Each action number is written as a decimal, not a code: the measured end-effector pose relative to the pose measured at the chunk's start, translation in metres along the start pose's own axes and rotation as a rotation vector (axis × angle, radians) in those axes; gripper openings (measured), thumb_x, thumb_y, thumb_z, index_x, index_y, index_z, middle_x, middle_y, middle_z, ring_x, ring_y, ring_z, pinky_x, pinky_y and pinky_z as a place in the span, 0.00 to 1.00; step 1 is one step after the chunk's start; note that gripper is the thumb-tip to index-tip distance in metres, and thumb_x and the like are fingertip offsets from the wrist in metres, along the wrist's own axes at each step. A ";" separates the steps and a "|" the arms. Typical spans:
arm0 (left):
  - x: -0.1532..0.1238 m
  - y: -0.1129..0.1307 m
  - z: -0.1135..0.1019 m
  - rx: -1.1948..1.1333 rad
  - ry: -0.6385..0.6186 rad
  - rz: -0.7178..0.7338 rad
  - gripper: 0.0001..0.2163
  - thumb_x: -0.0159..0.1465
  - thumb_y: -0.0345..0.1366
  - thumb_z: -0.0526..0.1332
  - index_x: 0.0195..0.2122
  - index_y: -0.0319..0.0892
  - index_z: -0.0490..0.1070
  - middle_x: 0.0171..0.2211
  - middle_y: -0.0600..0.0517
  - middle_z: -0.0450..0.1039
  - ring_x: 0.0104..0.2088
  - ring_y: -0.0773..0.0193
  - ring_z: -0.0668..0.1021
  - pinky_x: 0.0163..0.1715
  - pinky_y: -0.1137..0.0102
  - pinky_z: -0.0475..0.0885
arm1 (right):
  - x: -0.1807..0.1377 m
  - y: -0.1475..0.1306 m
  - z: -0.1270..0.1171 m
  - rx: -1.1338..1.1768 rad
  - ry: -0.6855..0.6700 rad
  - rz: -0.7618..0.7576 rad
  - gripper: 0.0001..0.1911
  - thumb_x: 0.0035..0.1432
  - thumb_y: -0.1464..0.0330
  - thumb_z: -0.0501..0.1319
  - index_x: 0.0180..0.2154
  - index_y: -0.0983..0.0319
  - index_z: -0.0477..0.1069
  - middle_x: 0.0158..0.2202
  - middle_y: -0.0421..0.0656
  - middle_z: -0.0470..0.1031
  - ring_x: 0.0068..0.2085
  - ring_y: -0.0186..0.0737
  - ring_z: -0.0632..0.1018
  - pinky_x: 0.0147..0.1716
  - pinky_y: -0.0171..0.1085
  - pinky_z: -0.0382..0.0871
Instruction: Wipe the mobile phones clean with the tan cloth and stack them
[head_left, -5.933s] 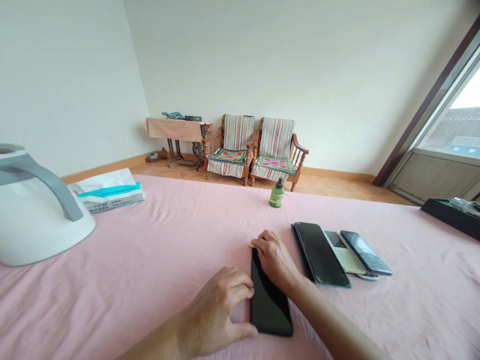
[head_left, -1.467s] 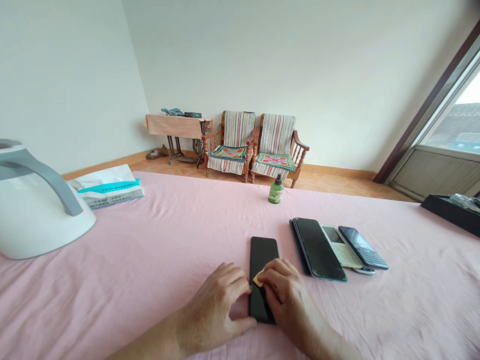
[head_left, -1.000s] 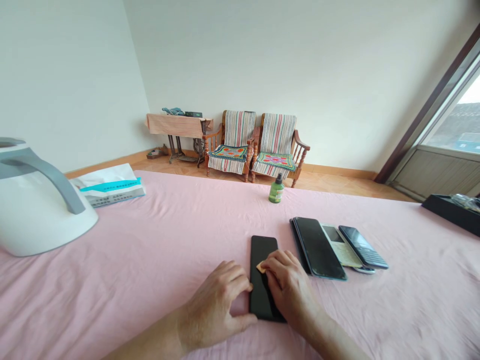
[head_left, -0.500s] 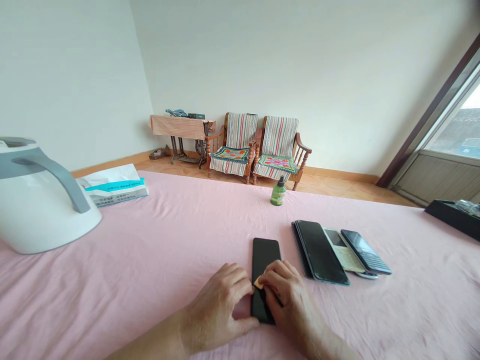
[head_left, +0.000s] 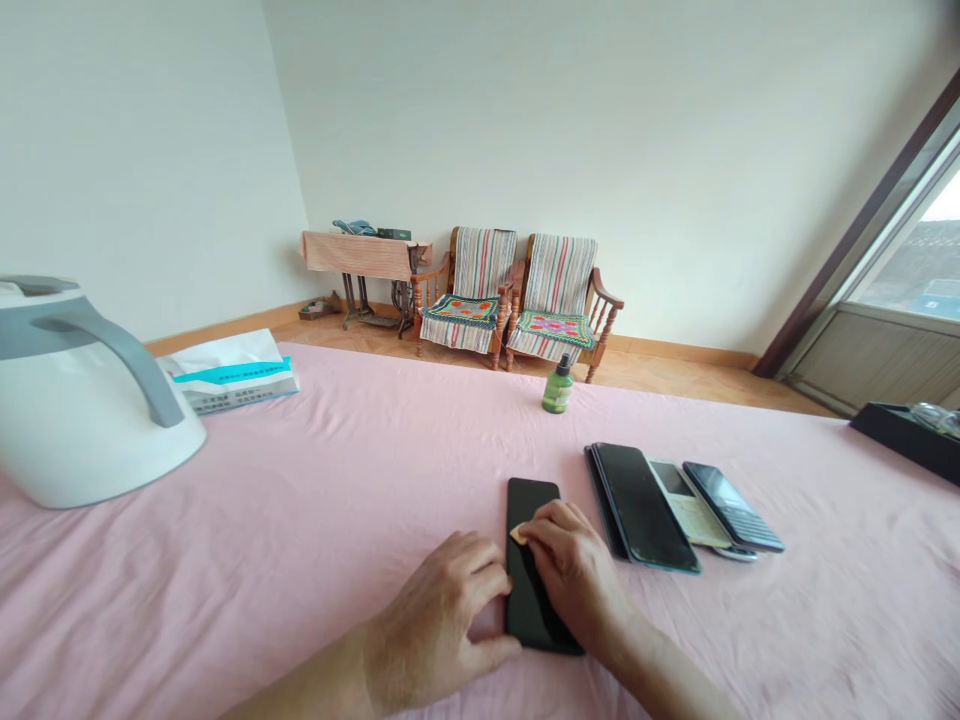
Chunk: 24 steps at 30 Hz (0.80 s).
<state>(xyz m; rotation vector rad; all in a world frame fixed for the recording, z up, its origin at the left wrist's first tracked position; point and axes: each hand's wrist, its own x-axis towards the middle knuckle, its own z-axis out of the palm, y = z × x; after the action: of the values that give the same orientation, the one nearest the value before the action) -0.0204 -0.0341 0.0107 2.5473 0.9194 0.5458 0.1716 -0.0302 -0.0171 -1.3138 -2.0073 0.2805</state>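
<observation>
A black smartphone (head_left: 534,500) lies screen up on the pink cloth (head_left: 337,480) in front of me. My left hand (head_left: 442,625) rests against the phone's left edge, fingers and thumb closed on that side. My right hand (head_left: 574,575) lies on the screen, its fingertips pinched on a small tan pad (head_left: 517,536) pressed to the glass. To the right lie other phones side by side: a dark stack (head_left: 641,505), a light keypad phone (head_left: 686,490) and a dark keypad phone (head_left: 731,505).
A small green spray bottle (head_left: 556,388) stands beyond the phones. A white kettle with a grey handle (head_left: 82,400) sits at the far left, with a white and teal packet (head_left: 232,372) behind it. A black tray (head_left: 904,432) is at the right edge. Two wooden chairs (head_left: 517,305) stand by the wall.
My right hand has slid the tan pad back and forth along the screen, now a little farther up than half a second ago. My left hand has stayed at the phone's edge.
</observation>
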 end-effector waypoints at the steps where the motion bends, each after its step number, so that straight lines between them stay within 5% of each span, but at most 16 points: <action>1: 0.000 -0.001 0.000 -0.006 0.003 0.006 0.12 0.52 0.35 0.70 0.37 0.42 0.72 0.39 0.50 0.71 0.41 0.57 0.72 0.43 0.64 0.67 | 0.007 0.004 0.000 -0.021 0.002 -0.001 0.13 0.59 0.80 0.54 0.35 0.60 0.75 0.34 0.44 0.70 0.38 0.40 0.71 0.39 0.38 0.66; 7: -0.001 -0.002 0.003 -0.020 0.045 0.022 0.14 0.51 0.35 0.71 0.37 0.40 0.73 0.43 0.48 0.72 0.44 0.56 0.72 0.48 0.63 0.67 | 0.040 0.022 0.006 -0.072 0.033 0.011 0.13 0.58 0.80 0.54 0.32 0.62 0.75 0.32 0.43 0.71 0.37 0.39 0.72 0.39 0.37 0.66; 24: 0.000 -0.003 0.003 -0.016 0.048 0.028 0.14 0.50 0.35 0.70 0.37 0.41 0.72 0.44 0.48 0.73 0.44 0.56 0.73 0.48 0.62 0.67 | 0.031 0.016 0.009 -0.138 0.040 0.027 0.14 0.57 0.80 0.53 0.33 0.62 0.75 0.33 0.44 0.71 0.38 0.41 0.71 0.40 0.38 0.66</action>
<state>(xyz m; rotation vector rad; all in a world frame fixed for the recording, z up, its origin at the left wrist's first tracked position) -0.0208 -0.0331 0.0070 2.5466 0.8928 0.6226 0.1700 0.0052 -0.0181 -1.4206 -2.0062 0.1284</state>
